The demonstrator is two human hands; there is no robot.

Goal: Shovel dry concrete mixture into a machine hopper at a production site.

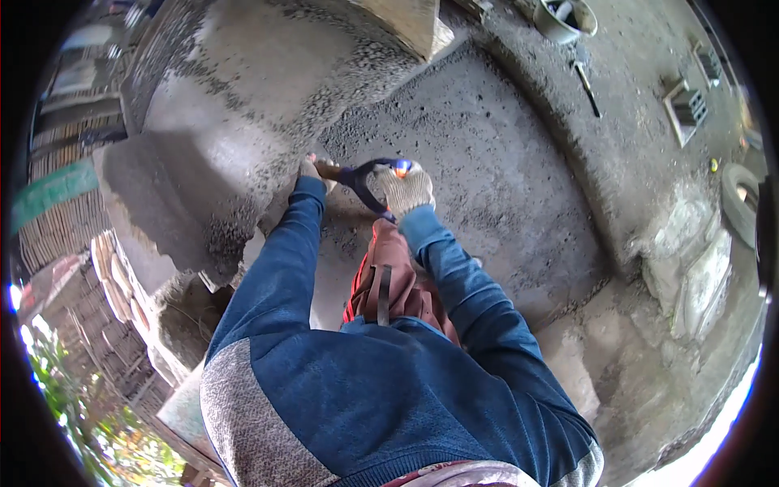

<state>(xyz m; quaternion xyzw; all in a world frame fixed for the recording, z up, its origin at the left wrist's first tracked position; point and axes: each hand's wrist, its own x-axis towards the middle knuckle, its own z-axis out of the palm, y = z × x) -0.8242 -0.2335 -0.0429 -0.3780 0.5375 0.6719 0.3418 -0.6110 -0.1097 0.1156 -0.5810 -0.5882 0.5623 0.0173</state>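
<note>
My right hand (408, 188), in a knitted pale work glove, is closed round the dark D-shaped grip of a shovel (354, 175). Farther left, my gloved left hand (313, 170) wraps the brown shaft just past the fork of that grip. The shaft points left toward a heap of grey gravelly mix (268, 105); the blade cannot be made out. Both arms reach forward in blue sleeves, and the right hand is close in front of my reddish trousers (398, 276).
Loose grit lies over the sunken grey floor (503, 178), bordered by a raised curved edge on the right. Beyond it are a bucket (560, 24), a dark-handled hand tool (587, 88), hollow blocks (688, 109) and a tyre (737, 203). A wooden board (406, 24) juts in at the top.
</note>
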